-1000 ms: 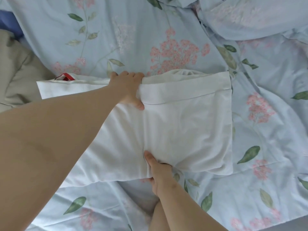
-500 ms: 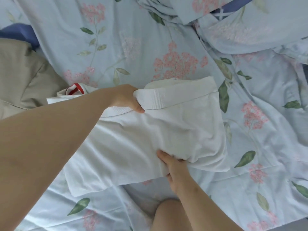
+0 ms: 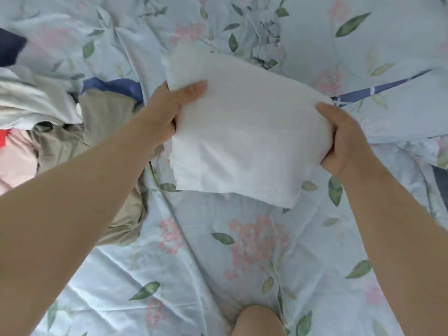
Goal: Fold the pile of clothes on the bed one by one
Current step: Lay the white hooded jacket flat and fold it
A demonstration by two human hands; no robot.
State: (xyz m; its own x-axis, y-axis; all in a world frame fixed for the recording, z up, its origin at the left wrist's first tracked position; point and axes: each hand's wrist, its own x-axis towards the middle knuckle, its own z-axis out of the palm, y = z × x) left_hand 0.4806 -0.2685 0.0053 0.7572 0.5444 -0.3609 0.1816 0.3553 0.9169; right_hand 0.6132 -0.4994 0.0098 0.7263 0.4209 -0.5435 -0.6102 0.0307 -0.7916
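Arms outstretched, left hand (image 3: 169,111) and right hand (image 3: 346,144) grip opposite edges of the white garment (image 3: 242,132).

**Bed** (image 3: 218,275): covered by a pale-blue sheet (image 3: 116,287) printed with pink blossoms and green leaves, creased throughout.

**Left side, a heap of clothes:**
- Khaki garment (image 3: 106,127), crumpled, lay nearest the middle and trailed toward the near edge.
- Navy cloth (image 3: 114,86) showed just behind the khaki garment, touching it.
- Pale cloth (image 3: 29,100), bunched, lay at the far left against the khaki garment.
- Red-and-pink item (image 3: 9,151) lay at the left border, partly cut off; its kind could not be told.

**Right side:** duvet (image 3: 400,112) in the same print, rumpled, with one edge turned to show a navy underside with white lines.
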